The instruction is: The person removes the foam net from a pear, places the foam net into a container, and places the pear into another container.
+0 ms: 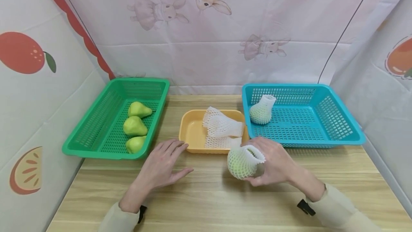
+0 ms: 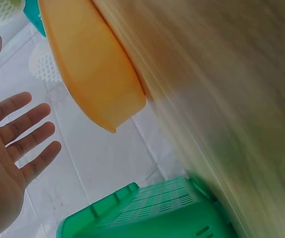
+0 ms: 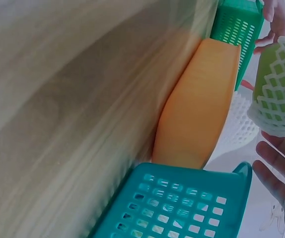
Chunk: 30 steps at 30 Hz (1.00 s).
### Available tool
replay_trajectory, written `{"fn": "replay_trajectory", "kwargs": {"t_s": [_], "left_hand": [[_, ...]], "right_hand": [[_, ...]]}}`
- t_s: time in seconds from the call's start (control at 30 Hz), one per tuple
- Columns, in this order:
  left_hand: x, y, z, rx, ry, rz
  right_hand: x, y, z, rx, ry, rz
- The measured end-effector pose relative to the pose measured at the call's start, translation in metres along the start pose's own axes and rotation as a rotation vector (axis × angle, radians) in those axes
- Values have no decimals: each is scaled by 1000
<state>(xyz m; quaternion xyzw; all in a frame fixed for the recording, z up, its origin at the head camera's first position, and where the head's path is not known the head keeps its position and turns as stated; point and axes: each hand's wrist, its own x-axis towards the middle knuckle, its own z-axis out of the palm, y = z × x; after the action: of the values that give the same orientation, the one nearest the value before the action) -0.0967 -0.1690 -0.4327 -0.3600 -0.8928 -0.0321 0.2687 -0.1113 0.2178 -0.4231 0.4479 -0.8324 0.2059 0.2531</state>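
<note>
A green pear in a white foam net sleeve (image 1: 242, 163) is held in my right hand (image 1: 273, 160), off the table in front of the orange tray. The sleeve's open end faces up and to the right. In the right wrist view the sleeved pear (image 3: 280, 91) shows its green skin through the mesh. My left hand (image 1: 162, 164) holds nothing; its fingers are spread near the orange tray's left front corner. In the left wrist view the fingers of the left hand (image 2: 6, 153) are straight. Folded white foam net sleeves (image 1: 223, 125) lie in the orange tray (image 1: 192, 133).
On the left, a green basket (image 1: 93, 124) holds three bare pears (image 1: 135, 126) along its right side. A blue basket (image 1: 302, 128) on the right contains one sleeved pear (image 1: 262, 110) in its left part. A fabric wall (image 1: 206, 63) stands behind the wooden table (image 1: 206, 203).
</note>
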Motion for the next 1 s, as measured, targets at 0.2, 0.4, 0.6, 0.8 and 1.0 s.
{"fn": "replay_trajectory", "kwargs": {"t_s": [0.2,0.4,0.6,0.8,1.0], "left_hand": [[-1,0,1,-4,10,2],[-2,0,1,-4,9,1],[-2,0,0,-3,1,-3],[-2,0,0,-4,-8,-6],[-3,0,1,-4,-15,-10]], "right_hand": [[-4,-5,4,-3,-49,3],[-7,-11,9,-33,-145,40],[-8,-16,14,-43,-218,47],[-11,-19,19,-58,-271,41],[-14,-21,23,-51,-312,29]]}}
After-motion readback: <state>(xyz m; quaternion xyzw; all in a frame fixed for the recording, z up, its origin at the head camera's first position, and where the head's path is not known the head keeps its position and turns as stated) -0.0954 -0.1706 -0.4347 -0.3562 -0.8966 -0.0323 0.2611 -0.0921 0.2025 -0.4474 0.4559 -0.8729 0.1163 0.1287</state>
